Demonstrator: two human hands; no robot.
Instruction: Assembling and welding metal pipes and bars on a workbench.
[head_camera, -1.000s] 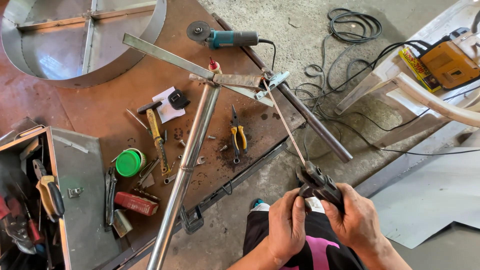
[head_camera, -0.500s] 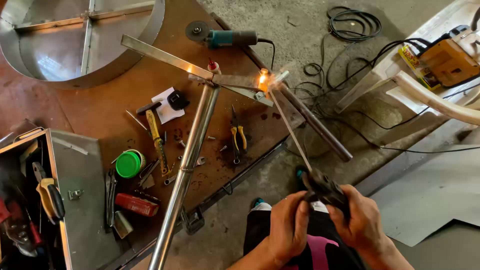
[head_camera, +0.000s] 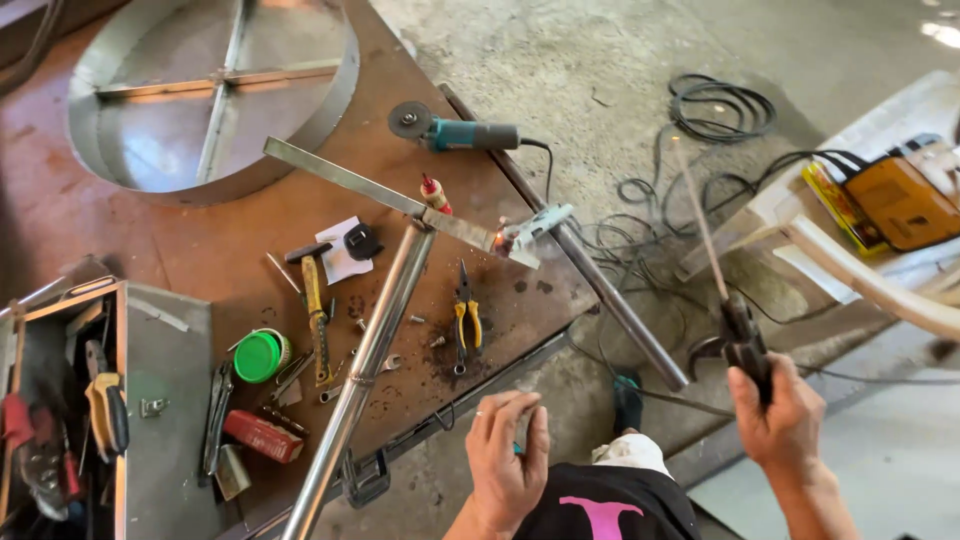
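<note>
Head view: the right hand (head_camera: 785, 415) is closed round the black handle of a welding electrode holder (head_camera: 742, 338), its thin rod (head_camera: 700, 215) lifted up and away to the right, well apart from the glowing spot (head_camera: 493, 238) on the flat steel bar (head_camera: 385, 195) — raised, I judge, to clear the hot joint. The left hand (head_camera: 508, 450) hangs near the table edge, fingers loosely curled, seemingly holding nothing. The long shiny steel tube (head_camera: 362, 360) lies propped against the bar on the rusty brown steel table (head_camera: 120, 240), so the joint sits within reach. A green round lid (head_camera: 260, 356) lies left of the tube, a small red flat box (head_camera: 263, 435) nearer; an orange welding machine (head_camera: 905, 205) sits far right.
</note>
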